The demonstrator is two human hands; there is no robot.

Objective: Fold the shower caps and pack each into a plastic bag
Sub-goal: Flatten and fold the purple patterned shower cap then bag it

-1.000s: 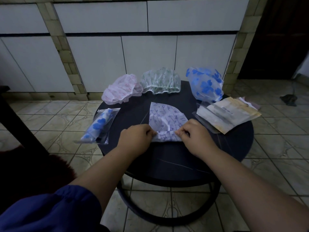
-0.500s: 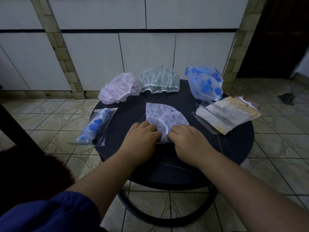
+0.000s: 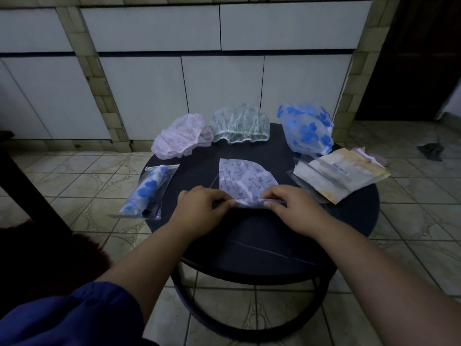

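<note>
A lilac flower-print shower cap (image 3: 243,177) lies folded flat in the middle of the round dark table (image 3: 262,236). Its near edge is rolled up, and my left hand (image 3: 202,208) and my right hand (image 3: 287,208) pinch that rolled edge from either side. At the table's far rim sit three unfolded caps: a pink one (image 3: 180,139), a green one (image 3: 239,123) and a clear one with blue flowers (image 3: 308,129). A blue-flowered cap packed in a plastic bag (image 3: 147,192) lies at the left edge. A stack of plastic bags (image 3: 336,177) lies at the right.
White cabinet doors (image 3: 219,91) stand close behind the table. Tiled floor surrounds it, with a dark rag (image 3: 430,151) at the far right. A dark piece of furniture (image 3: 27,186) stands at the left.
Both hands pressed close together on the lilac cap's near edge, then drew slightly apart; the near edge is now rolled into a tighter band between my fingers.
</note>
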